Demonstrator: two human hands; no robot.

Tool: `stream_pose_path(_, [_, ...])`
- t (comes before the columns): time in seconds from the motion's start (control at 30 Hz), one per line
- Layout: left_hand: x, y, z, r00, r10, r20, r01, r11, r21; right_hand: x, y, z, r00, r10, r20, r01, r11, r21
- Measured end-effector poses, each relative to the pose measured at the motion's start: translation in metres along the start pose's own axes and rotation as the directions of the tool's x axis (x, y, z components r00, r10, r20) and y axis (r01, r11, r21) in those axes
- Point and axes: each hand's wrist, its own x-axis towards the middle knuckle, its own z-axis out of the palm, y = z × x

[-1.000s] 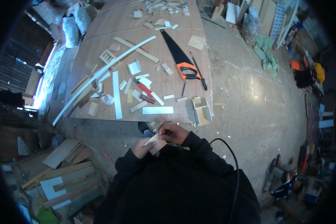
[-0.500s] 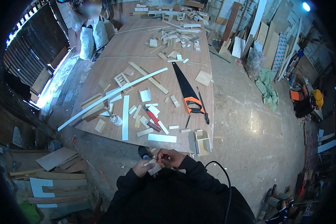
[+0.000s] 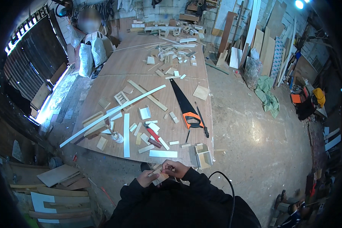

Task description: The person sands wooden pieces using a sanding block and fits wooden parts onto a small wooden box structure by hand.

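Close to my body, just off the table's near edge, my left hand (image 3: 145, 178) is closed around a small pale wooden piece (image 3: 160, 179). The fingers of my right hand (image 3: 174, 169) are pinched together at the upper edge of that piece. Whatever lies between those right fingertips is too small to make out. On the table (image 3: 140, 72) beyond my hands lie a flat white strip (image 3: 163, 154), a red-handled tool (image 3: 152, 133) and a small open wooden box (image 3: 203, 157). A handsaw (image 3: 186, 102) with an orange and black handle rests farther up.
A long pale strip (image 3: 114, 117) lies slantwise and overhangs the table's left edge. Beside it stands a small jar (image 3: 118, 138). Boards (image 3: 60, 197) are stacked at lower left. A black cable (image 3: 231, 186) loops by my right arm. Another person (image 3: 290, 209) is at lower right.
My view has tilted upward, so the table and its contents appear lower. Both hands stay together at the wooden piece, which has turned slightly.
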Motion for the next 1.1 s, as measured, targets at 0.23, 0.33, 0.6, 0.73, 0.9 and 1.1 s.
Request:
stream_pose_path(0.23, [0.006,-0.027,-0.007,0.998,0.058,-0.025,-0.056,0.996,0.066,-0.002,-0.002,0.001,0.999,0.028,-0.021,-0.028,0.999,0.030])
stream_pose_path(0.33, [0.000,-0.020,-0.002,0.999,0.036,-0.037,-0.033,0.995,0.089,-0.001,0.005,0.003,0.999,0.017,-0.031,-0.016,0.999,0.036])
stream_pose_path(0.6, [0.006,-0.006,-0.004,0.997,-0.057,-0.051,0.063,0.991,0.122,0.005,0.009,0.003,0.986,0.118,-0.121,-0.118,0.993,0.006])
stream_pose_path(0.73, [0.005,-0.002,-0.004,0.995,0.074,-0.066,-0.056,0.969,0.242,0.006,0.015,0.002,0.985,0.141,-0.094,-0.136,0.989,0.063])
stream_pose_path(0.9, [-0.003,-0.009,-0.005,0.999,0.033,-0.030,-0.027,0.985,0.171,0.012,0.008,0.006,0.989,0.136,-0.061,-0.136,0.991,0.011])
stream_pose_path(1.1, [0.004,-0.036,-0.021,0.997,-0.010,-0.080,0.033,0.958,0.285,0.014,0.009,0.018,0.967,0.191,-0.167,-0.187,0.982,0.040])
